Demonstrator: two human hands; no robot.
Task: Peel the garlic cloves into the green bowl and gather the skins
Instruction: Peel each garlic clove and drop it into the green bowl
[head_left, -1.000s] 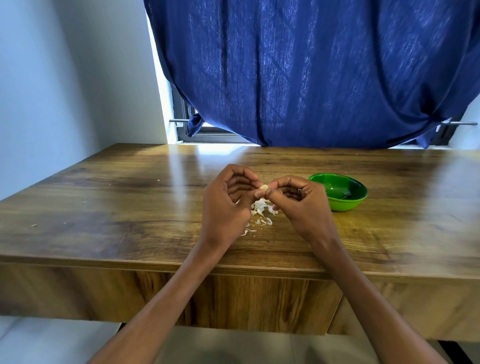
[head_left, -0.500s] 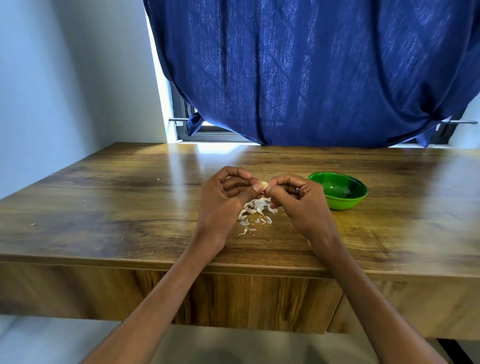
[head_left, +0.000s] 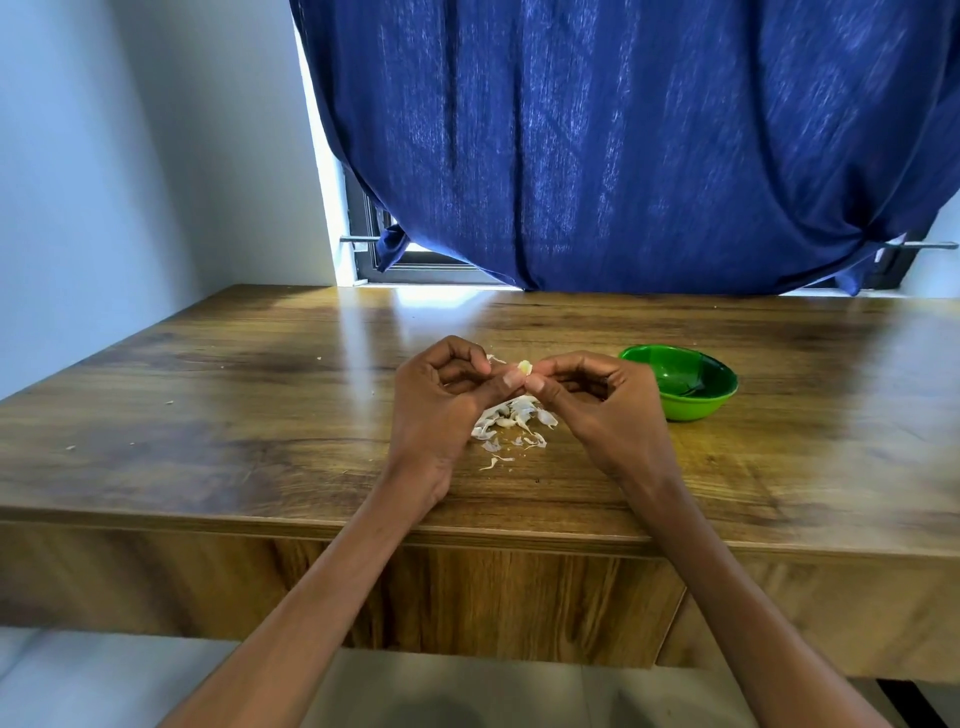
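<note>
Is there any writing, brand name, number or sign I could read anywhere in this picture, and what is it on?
None: no text can be read anywhere.
The green bowl, the wooden table and the blue curtain carry no lettering.
The garlic clove pinched between the left hand and right hand, and the skins, are unmarked.

A big brown wooden table (head_left: 208, 415) fills the near part of the room. A dark blue cloth curtain (head_left: 623, 145) hangs at the far side over a window (head_left: 415, 260). Bright light shines on the tabletop. A plain white wall (head_left: 130, 156) stands at the left.
</note>
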